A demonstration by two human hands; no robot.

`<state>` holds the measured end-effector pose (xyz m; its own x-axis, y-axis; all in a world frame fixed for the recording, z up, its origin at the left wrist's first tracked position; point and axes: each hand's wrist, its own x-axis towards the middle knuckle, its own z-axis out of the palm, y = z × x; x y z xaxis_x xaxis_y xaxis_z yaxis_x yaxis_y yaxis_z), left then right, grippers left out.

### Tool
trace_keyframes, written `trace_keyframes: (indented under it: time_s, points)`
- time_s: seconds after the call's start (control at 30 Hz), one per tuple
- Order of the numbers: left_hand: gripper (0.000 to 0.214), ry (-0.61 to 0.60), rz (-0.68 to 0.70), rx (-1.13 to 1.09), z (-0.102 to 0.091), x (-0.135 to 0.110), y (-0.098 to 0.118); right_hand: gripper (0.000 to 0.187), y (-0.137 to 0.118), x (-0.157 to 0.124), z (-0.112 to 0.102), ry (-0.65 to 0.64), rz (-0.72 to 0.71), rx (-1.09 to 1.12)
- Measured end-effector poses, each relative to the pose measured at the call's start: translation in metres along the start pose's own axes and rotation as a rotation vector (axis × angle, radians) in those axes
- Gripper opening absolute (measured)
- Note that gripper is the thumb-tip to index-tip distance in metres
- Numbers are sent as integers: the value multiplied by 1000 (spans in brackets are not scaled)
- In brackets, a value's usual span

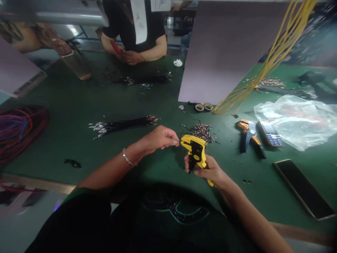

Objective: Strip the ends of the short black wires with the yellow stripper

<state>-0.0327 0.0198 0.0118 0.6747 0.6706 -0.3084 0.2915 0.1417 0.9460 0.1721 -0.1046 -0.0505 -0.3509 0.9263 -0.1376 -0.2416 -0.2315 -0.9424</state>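
Green tabletop (73, 95) spreads across the head view. Near the centre, the right hand (210, 170) is wrapped around a yellow tool (197, 149). From that tool, at ten o'clock, the left hand (163, 137) is pinched narrow, any hold too small to tell; beyond lies a black wire bundle (126, 123). A co-worker (125, 35) is at eleven, a greyish panel (218, 52) at twelve, a smartphone (304, 188) at four.

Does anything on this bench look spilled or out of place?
The loose pile of small coppery bits just beyond the yellow tool looks spilled, with strays scattered on the green tabletop. The crumpled plastic bag beside the keypad phone looks untidy.
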Motion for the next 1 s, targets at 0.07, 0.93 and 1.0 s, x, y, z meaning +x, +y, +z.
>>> trace_keyframes:
  time_s: [0.07,0.93,1.0]
  points:
    - [13,-11,-9,24,0,-1,3,39,0,0,1,-9,6,10]
    - [11,-132,-26,82,-9,0,-2,26,8,-7,12,5,108,-26]
    - [10,-130,-28,94,-9,-1,0,25,7,-7,14,23,120,-31]
